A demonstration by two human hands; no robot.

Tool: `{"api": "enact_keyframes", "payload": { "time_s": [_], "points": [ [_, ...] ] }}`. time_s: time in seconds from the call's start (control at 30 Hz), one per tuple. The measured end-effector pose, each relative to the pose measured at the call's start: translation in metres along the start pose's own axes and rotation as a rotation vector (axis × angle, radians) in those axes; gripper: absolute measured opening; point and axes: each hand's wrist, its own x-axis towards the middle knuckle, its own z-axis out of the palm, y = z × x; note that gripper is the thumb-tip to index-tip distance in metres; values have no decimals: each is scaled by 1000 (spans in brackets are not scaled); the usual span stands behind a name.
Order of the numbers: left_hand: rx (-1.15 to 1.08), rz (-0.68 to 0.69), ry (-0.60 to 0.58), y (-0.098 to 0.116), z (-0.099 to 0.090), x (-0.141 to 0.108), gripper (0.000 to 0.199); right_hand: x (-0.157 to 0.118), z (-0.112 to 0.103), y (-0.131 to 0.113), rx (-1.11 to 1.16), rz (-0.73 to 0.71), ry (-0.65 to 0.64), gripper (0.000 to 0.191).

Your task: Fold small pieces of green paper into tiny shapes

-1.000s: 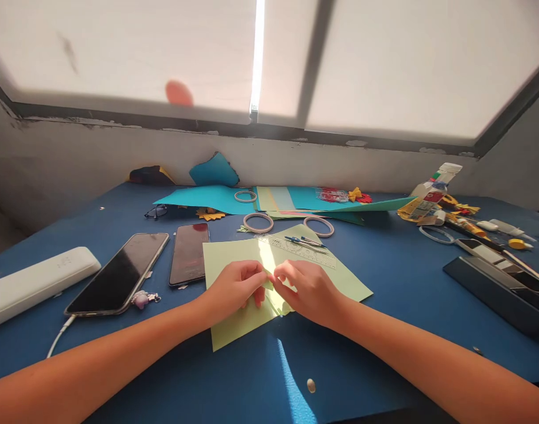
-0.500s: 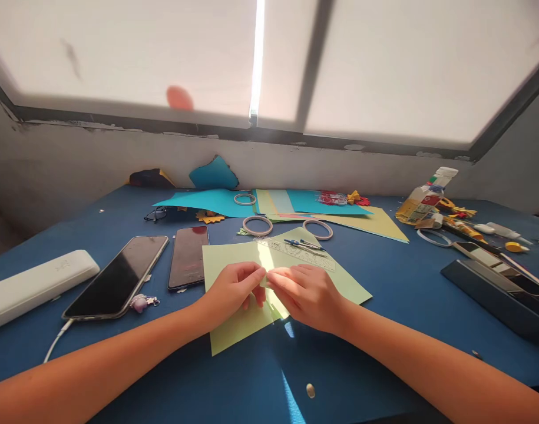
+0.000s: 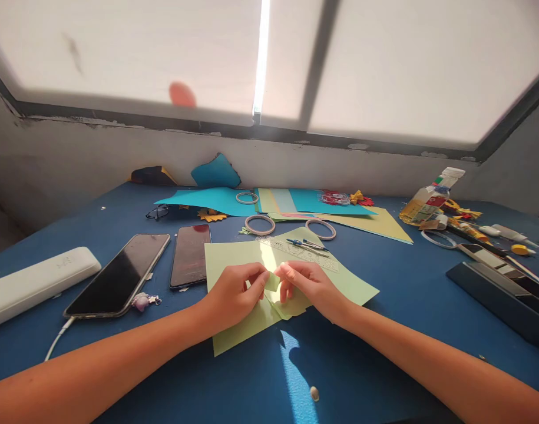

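Observation:
A small light green paper piece [image 3: 273,282] is pinched between my two hands at the middle of the head view. My left hand [image 3: 240,290] grips its left side with thumb and fingers together. Its upper right corner is between the thumb and fingertips of my right hand [image 3: 311,285]. Below both hands lies a larger green sheet [image 3: 234,335] on the blue table. A clear ruler [image 3: 304,254] rests on the sheet behind my hands, with a compass [image 3: 307,244] on top.
Two phones [image 3: 119,277] [image 3: 190,256] and a white power bank [image 3: 39,282] are on the left. Tape rings [image 3: 259,225] and coloured papers [image 3: 216,202] lie behind. On the right stand a bottle [image 3: 430,197] and a dark case [image 3: 499,300].
My right hand has turned and its fingers have shifted, so the small green piece now shows between my hands. The view has moved slightly.

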Motion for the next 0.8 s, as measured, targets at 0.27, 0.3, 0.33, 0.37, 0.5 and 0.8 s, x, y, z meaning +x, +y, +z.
{"api": "enact_keyframes", "payload": {
  "time_s": [0.27,0.3,0.33,0.37,0.5,0.8],
  "points": [
    [132,45,16,-2,1,-1,30,-1,0,-2,31,25,-42,31],
    [145,45,22,-2,1,-1,31,-1,1,-2,22,18,-44,29],
    [157,43,26,-2,1,-1,31,-2,2,-1,8,9,-37,25],
    [169,40,28,-2,1,-1,32,-2,3,-1,-12,0,-23,22],
    [221,25,46,-4,1,0,31,-3,7,4,-105,-5,58,18],
    [545,464,31,-5,15,-21,29,-9,2,13,-424,34,72,26]
  ]
}}
